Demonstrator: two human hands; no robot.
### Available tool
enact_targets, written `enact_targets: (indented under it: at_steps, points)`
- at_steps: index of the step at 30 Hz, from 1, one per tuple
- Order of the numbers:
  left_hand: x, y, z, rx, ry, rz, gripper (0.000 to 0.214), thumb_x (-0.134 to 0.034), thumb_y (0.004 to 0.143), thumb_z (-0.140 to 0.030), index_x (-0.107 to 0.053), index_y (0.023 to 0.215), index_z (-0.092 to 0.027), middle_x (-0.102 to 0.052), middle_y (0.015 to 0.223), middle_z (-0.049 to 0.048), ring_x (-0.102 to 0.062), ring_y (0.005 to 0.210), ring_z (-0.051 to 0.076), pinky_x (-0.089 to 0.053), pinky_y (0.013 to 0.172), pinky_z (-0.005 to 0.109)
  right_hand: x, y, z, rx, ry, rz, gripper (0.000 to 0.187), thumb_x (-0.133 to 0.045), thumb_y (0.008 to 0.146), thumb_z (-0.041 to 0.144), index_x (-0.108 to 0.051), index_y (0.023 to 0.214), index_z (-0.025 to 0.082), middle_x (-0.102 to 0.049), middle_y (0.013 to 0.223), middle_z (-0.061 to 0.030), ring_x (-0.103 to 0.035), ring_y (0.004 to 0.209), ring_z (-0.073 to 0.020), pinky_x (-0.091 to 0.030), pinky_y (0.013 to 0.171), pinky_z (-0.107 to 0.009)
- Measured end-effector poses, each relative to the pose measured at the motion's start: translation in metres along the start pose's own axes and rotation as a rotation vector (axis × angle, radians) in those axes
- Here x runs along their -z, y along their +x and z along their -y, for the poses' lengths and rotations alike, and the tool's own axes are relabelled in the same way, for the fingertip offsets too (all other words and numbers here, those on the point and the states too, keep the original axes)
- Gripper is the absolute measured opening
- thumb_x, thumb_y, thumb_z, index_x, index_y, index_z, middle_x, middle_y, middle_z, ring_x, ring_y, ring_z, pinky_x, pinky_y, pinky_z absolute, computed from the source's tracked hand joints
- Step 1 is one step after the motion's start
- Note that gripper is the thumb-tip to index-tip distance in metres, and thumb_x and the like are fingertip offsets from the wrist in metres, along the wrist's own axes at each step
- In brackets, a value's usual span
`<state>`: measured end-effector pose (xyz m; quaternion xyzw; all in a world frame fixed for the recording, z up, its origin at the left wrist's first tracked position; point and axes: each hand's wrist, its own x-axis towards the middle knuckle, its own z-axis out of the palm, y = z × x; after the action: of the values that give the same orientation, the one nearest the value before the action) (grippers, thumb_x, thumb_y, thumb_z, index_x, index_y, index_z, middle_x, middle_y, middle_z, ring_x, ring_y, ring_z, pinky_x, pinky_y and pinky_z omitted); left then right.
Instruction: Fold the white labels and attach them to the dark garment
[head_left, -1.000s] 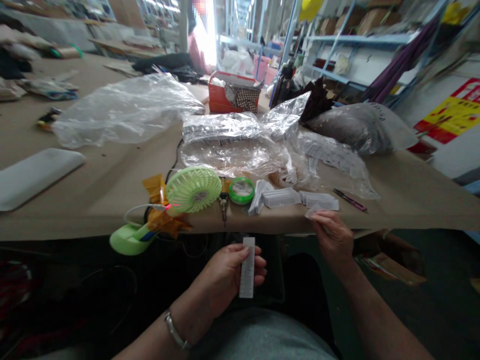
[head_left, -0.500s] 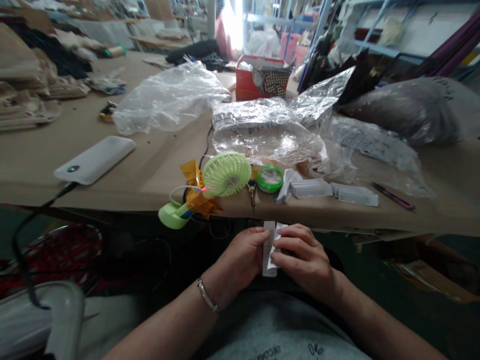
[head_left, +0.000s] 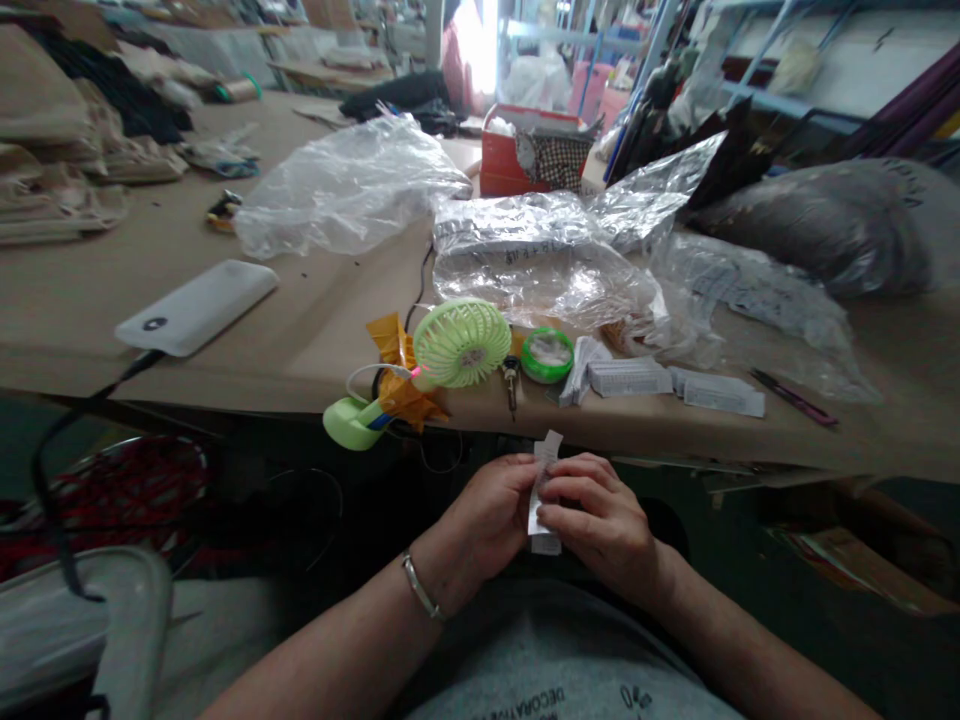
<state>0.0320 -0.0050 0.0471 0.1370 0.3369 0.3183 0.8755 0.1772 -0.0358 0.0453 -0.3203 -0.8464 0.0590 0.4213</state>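
Left hand (head_left: pixel 489 517) and right hand (head_left: pixel 601 512) both pinched shut on a narrow paper strip (head_left: pixel 547 452), its middle hidden behind the fingers. Any print on it is unreadable.

The head camera looks forward and down over the worktable's near edge (head_left: pixel 225 402) at the left hand (head_left: pixel 487 522) and right hand (head_left: pixel 600 518).

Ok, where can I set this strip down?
Tan table top shows between the white power bank and the green fan, and right of the purple-handled tool. It's crowded from the fan to the paper slips, backed by clear plastic.
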Motion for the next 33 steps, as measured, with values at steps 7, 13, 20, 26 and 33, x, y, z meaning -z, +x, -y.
enact_targets:
  at_steps: [7, 13, 20, 26, 33]
  points:
    - [0.003, -0.001, -0.002, -0.016, -0.030, -0.037, 0.003, -0.063, 0.068, -0.009, -0.066, 0.070, -0.008, -0.065, 0.064, 0.0050, -0.058, 0.054, 0.011, -0.040, 0.051, 0.020, -0.003, -0.008, 0.001, 0.016, -0.089, 0.111, 0.015, -0.051, 0.086, 0.012, -0.064, 0.088, 0.019, -0.067, 0.088, -0.0050, -0.059, 0.097, -0.0192, -0.043, 0.094, -0.040]
    - [0.002, -0.001, 0.000, -0.043, -0.027, -0.067, 0.003, -0.062, 0.070, -0.008, -0.065, 0.069, -0.008, -0.066, 0.065, 0.0057, -0.059, 0.055, 0.011, -0.041, 0.052, 0.020, -0.004, -0.009, 0.008, -0.022, -0.176, 0.145, 0.013, -0.054, 0.085, 0.011, -0.064, 0.088, 0.018, -0.068, 0.089, -0.0039, -0.059, 0.097, -0.0195, -0.038, 0.098, -0.041]
    - [0.000, -0.005, 0.001, -0.023, -0.063, -0.026, 0.016, -0.064, 0.077, -0.023, -0.066, 0.073, -0.008, -0.065, 0.067, 0.0054, -0.059, 0.058, 0.010, -0.042, 0.053, 0.018, -0.007, -0.007, 0.010, -0.045, -0.191, 0.156, 0.016, -0.050, 0.086, 0.011, -0.064, 0.086, 0.019, -0.069, 0.087, -0.0036, -0.060, 0.097, -0.0197, -0.038, 0.097, -0.040]
    - [0.000, -0.007, 0.003, -0.095, -0.012, -0.041, 0.007, -0.066, 0.072, -0.013, -0.067, 0.075, -0.007, -0.066, 0.072, 0.0070, -0.060, 0.060, 0.011, -0.045, 0.056, 0.018, -0.002, -0.006, 0.010, -0.094, -0.022, 0.100, 0.020, -0.058, 0.084, 0.020, -0.059, 0.104, 0.019, -0.068, 0.096, -0.0059, -0.058, 0.101, -0.0229, -0.040, 0.096, -0.043]
    - [-0.007, -0.018, -0.003, 0.028, 0.156, -0.005, 0.017, -0.053, 0.084, -0.022, -0.064, 0.087, -0.009, -0.063, 0.070, 0.0052, -0.058, 0.050, 0.010, -0.048, 0.053, 0.024, 0.004, -0.001, -0.008, -0.638, 0.241, -0.081, 0.023, -0.053, 0.087, 0.026, -0.053, 0.110, 0.022, -0.059, 0.097, -0.0049, -0.059, 0.090, -0.0184, -0.050, 0.079, -0.032]
